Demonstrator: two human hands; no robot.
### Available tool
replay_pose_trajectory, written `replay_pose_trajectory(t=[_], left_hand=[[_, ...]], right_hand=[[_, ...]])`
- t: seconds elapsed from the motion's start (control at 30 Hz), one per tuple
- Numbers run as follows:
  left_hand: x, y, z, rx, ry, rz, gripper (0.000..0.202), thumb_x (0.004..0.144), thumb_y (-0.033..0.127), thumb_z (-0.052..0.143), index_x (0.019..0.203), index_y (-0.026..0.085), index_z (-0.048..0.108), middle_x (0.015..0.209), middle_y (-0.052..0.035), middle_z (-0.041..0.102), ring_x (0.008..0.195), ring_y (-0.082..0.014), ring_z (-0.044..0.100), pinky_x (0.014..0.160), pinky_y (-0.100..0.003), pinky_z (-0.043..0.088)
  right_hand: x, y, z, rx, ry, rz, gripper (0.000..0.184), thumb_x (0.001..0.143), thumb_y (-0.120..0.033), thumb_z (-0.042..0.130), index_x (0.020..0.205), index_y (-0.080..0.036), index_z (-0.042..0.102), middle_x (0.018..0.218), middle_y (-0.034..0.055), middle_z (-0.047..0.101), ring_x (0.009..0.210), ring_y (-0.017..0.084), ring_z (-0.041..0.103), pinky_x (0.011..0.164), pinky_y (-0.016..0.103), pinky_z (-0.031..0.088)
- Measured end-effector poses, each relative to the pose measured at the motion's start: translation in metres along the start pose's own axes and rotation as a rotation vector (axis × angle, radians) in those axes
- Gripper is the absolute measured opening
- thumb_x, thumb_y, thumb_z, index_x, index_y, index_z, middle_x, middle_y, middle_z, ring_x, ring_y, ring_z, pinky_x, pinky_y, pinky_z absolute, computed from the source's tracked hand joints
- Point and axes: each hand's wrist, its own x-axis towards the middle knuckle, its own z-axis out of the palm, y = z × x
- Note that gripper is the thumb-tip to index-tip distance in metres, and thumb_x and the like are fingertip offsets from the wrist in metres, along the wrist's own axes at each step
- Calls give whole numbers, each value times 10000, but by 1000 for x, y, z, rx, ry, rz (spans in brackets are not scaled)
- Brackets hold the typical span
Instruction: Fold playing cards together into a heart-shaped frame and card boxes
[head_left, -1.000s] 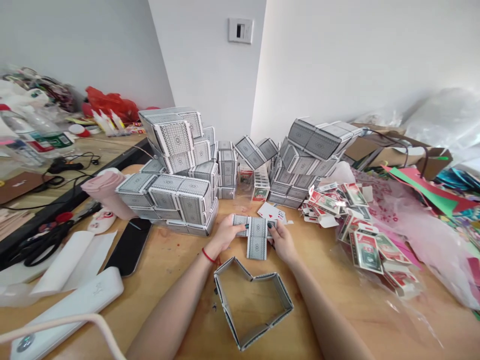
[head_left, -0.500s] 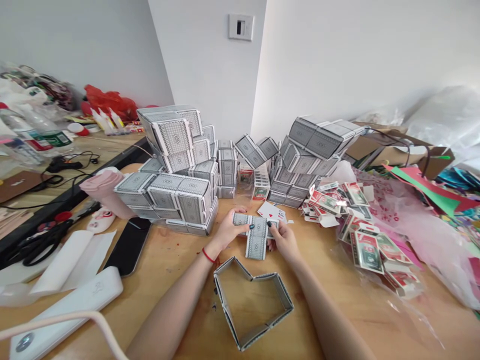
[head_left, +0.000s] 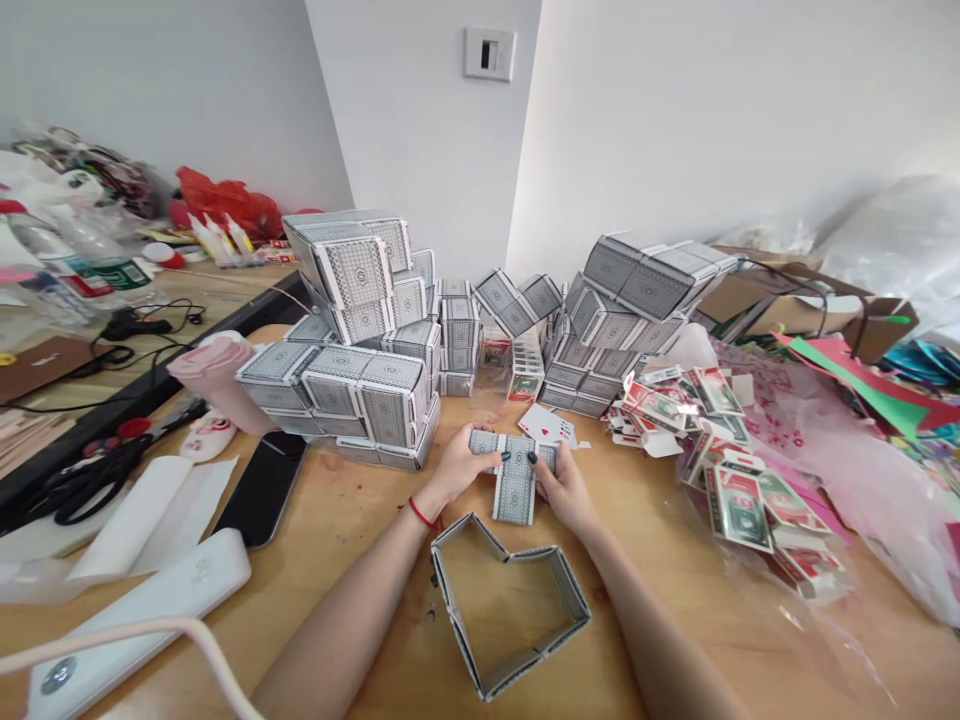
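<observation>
My left hand [head_left: 456,466] and my right hand [head_left: 561,488] both grip a strip of grey-patterned playing cards [head_left: 514,478] just above the wooden table [head_left: 352,520]. One card hangs down from the strip's middle. The fingers of each hand pinch the strip's ends, thumbs on top. Right below the hands lies an open heart-shaped frame of folded cards [head_left: 507,600]. A few face-up cards [head_left: 551,427] rest just beyond my right hand.
Stacks of card blocks [head_left: 360,385] rise behind the hands, more at right [head_left: 630,300]. Red-green card boxes [head_left: 724,470] lie on plastic at right. A black phone [head_left: 264,485], white paper strips [head_left: 142,515], scissors [head_left: 82,485] and a white device [head_left: 135,620] sit at left.
The hands have shifted slightly on the card strip, pressing it together; the view has moved a little to the right. Nothing else has moved.
</observation>
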Motion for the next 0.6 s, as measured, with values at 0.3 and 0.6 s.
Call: replay_pose_trajectory(t=[0.3,0.6], left_hand=[[-2,0,3,-49,-1,-6,421,551,148,697,902,184,466,721,45,519,631,-90,489,600,-211,421],[-3,1,3,9,14,27,447,541,155,711,901,185,448,737,45,491,617,-81,465,580,-204,411]], right_hand=[[2,7,-2,-39,2,-49,251,780,-453,536,778,-245,394,632,-33,463,560,136,437,468,236,377],[4,17,-1,-25,-38,-17,253,785,-457,527,787,-243,394,648,-39,449,579,124,422,472,212,374]])
